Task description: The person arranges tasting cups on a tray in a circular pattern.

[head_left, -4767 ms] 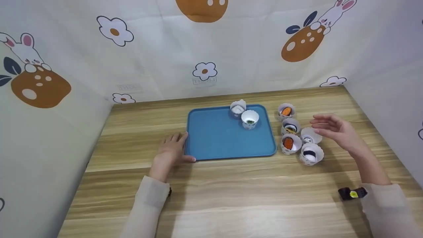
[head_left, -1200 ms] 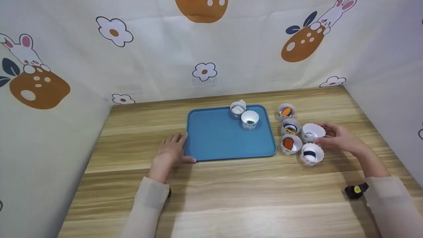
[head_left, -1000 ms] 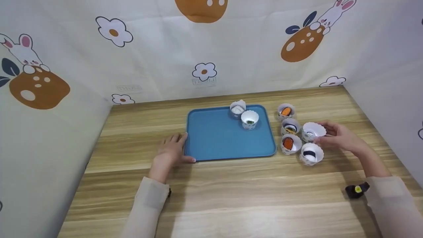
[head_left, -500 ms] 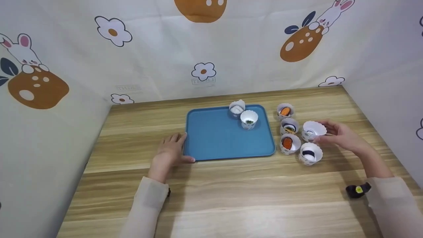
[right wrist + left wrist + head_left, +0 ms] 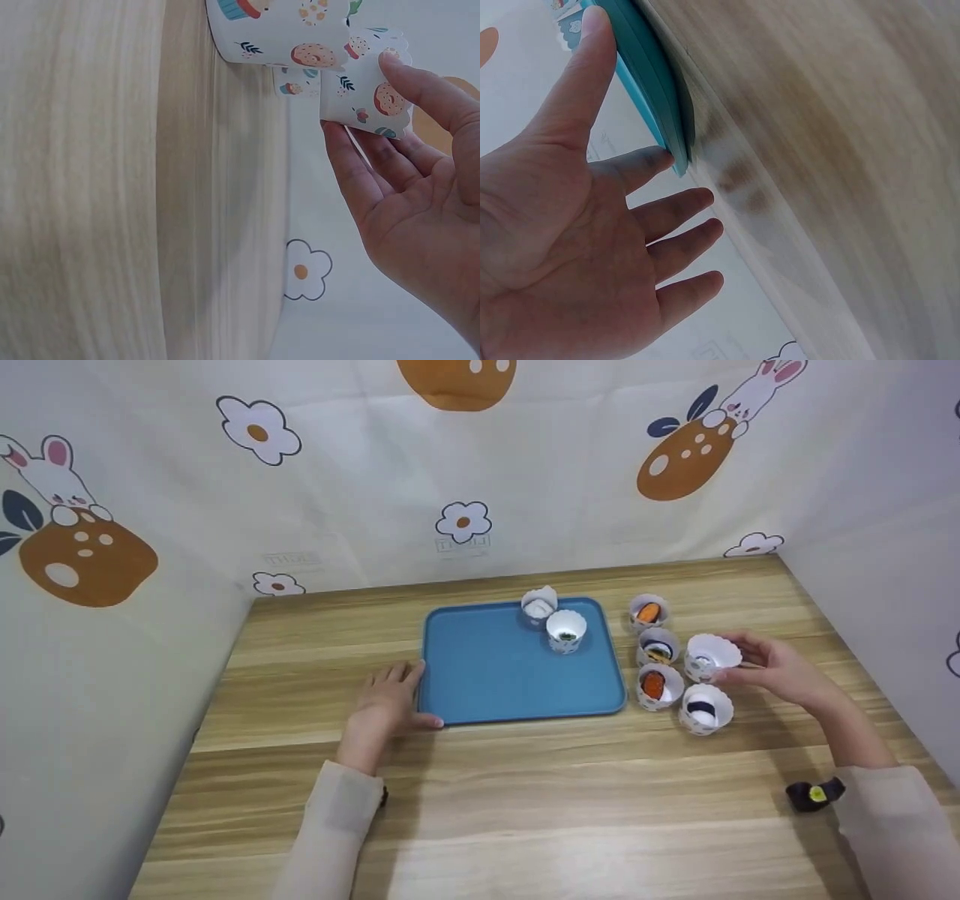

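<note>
My right hand (image 5: 772, 666) pinches a white paper baking cup (image 5: 711, 657) between thumb and fingers. In the right wrist view this cup (image 5: 364, 88), printed with donuts, is raised off the table; a small whitish piece lies inside. Close by stand a cup with black-banded white sushi (image 5: 703, 711), a cup with red-topped sushi (image 5: 658, 688), a cup with yellowish sushi (image 5: 658, 648) and a cup with orange-topped sushi (image 5: 648, 613). At the near left corner of a blue tray (image 5: 517, 675), my left hand (image 5: 386, 709) touches the rim with straight thumb and forefinger.
Toward the tray's far right are a cup with a green piece (image 5: 566, 631) and a cup with a white piece (image 5: 538, 607). Patterned cloth (image 5: 360, 495) encloses the wooden table (image 5: 510, 802) at the back and sides.
From above the cups, my right hand has come down, taken hold of the cup with the whitish piece and raised it slightly. My left hand has stayed at the tray.
</note>
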Demonstrator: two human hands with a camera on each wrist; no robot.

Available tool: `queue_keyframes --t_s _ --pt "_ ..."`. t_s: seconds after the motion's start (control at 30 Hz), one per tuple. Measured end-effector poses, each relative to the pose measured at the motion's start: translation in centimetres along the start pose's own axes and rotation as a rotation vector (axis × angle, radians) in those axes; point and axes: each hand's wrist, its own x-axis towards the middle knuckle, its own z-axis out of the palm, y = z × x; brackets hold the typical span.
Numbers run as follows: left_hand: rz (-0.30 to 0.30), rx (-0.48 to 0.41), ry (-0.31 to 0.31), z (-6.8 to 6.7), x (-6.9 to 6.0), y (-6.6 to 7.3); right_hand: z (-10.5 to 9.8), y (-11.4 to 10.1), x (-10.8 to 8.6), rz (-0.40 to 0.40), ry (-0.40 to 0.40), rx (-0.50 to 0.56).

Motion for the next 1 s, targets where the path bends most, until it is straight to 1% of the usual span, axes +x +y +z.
queue_keyframes --t_s 0.13,0.33,0.57,0.8,0.9,1.0 --pt "-0.006 0.015 -0.003 0.0 0.1 0.0 0.2 -0.4 -0.1 -0.029 -0.002 0.018" --pt "-0.004 0.017 -0.002 0.0 0.1 0.1 0.2 -0.8 -0.1 -0.028 0.000 -0.002" --pt "0.004 0.005 0.010 0.1 0.0 0.0 0.2 -1.1 -0.1 -0.049 0.000 -0.004" --pt "0.001 0.004 0.012 0.0 -0.1 0.1 0.4 -1.8 -0.2 -0.046 -0.008 -0.013" --pt "-0.002 0.006 0.009 0.0 -0.1 0.1 0.5 -2.0 -0.2 -0.055 -0.011 -0.009" --pt "-0.001 0.011 0.001 0.0 0.0 0.1 0.6 -2.2 -0.2 -0.077 -0.015 0.016"
